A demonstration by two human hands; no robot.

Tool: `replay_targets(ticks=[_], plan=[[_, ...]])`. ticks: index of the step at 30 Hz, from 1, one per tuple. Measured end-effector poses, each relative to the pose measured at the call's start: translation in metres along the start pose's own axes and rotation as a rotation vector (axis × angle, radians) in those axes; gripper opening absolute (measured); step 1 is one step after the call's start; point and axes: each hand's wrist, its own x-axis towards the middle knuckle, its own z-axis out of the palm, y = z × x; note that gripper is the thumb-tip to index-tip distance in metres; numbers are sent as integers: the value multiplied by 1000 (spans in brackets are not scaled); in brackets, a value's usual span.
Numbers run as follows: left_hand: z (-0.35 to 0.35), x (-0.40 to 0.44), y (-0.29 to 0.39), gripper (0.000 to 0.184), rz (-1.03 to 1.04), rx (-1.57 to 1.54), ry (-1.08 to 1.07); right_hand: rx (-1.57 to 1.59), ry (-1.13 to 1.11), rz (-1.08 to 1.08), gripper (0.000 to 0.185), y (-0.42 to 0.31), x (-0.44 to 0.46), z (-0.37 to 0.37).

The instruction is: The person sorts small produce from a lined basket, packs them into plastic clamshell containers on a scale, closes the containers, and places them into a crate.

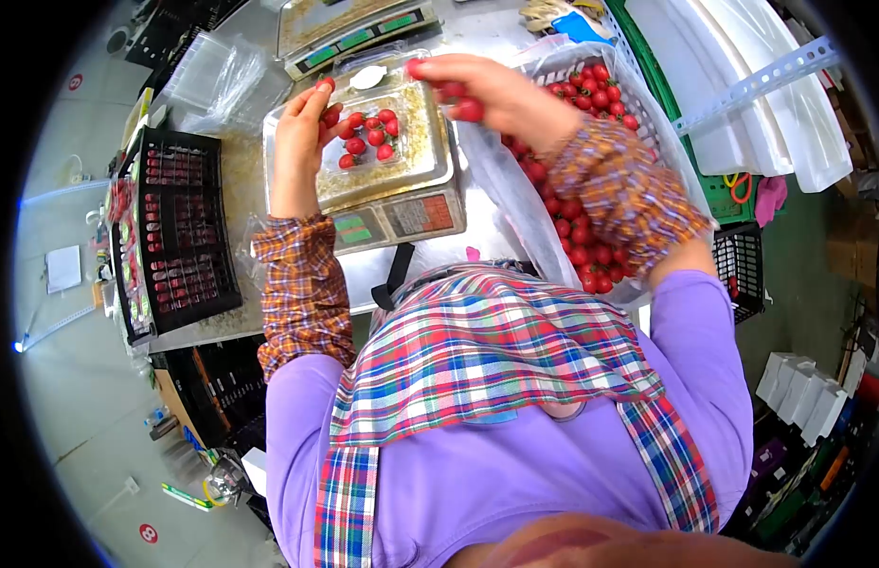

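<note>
Several cherry tomatoes (375, 137) lie in a clear plastic tray (402, 159) on the metal pan of a weighing scale (421, 213). My left hand (302, 142) is at the tray's left side, its fingers closed on cherry tomatoes, one at the fingertips and others against the fingers. Above the right side of the scale, my right hand (501, 93) has its fingers curled around several more cherry tomatoes. Just right of that hand stands a lined crate (648, 104) full of loose cherry tomatoes (582, 232), partly hidden by my right forearm.
A black crate (188, 227) with packed red fruit stands at the table's left edge. Clear plastic containers (212, 80) are stacked behind it. A second scale (349, 38) sits at the back, near a glove (567, 21). White bins (743, 85) are at the right.
</note>
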Motion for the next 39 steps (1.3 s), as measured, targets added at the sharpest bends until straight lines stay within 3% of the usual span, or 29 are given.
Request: replay_targets(ticks=[3, 4, 7, 10, 14, 16, 18, 20, 23, 25, 27, 28, 32, 35, 36, 38, 39], plan=[[11, -11, -4, 22, 78, -138, 94, 182, -38, -70, 23, 24, 32, 53], [0, 1, -19, 27, 115, -72, 88, 166, 4, -181, 18, 37, 49, 68], [5, -11, -20, 26, 77, -151, 77, -79, -88, -160, 22, 46, 57, 81], [1, -19, -24, 27, 136, -53, 4, -514, -65, -105, 29, 24, 40, 71], [-5, -26, -27, 26, 205, 177, -46, -679, -129, -521, 26, 13, 36, -3], [-6, -28, -30, 26, 254, 336, -112, -657, 16, -311, 25, -16, -7, -30], [-9, -32, -33, 26, 289, 515, -198, -786, 129, -282, 22, -38, -46, -65], [-10, -38, -32, 26, 319, 668, -187, -998, 174, -403, 19, -31, -59, -124], [-11, -40, -37, 27, 326, 552, -201, -1256, 265, -344, 15, -7, -91, -171], [-6, -46, -31, 27, 330, 495, -197, -1510, 312, -225, 15, 8, -103, -174], [2, -49, -27, 26, 345, 505, -163, -1575, 296, -240, 20, 30, -104, -175], [5, -51, -25, 26, 353, 511, -143, -1680, 272, -400, 21, 39, -104, -172], [19, -58, -19, 26, 385, 588, -159, -1795, 289, -341, 18, 48, -94, -164], [30, -59, -25, 24, 480, 507, -180, -1553, 347, -464, 16, 41, -97, -174], [39, -61, -24, 24, 440, 437, -205, -1121, 402, -39, 19, 21, -107, -155], [67, -71, -20, 23, 355, 296, -251, -710, 329, -194, 24, 25, -107, -176], [85, -78, -16, 22, 322, 350, -328, -538, 287, -59, 24, 15, -113, -178]])
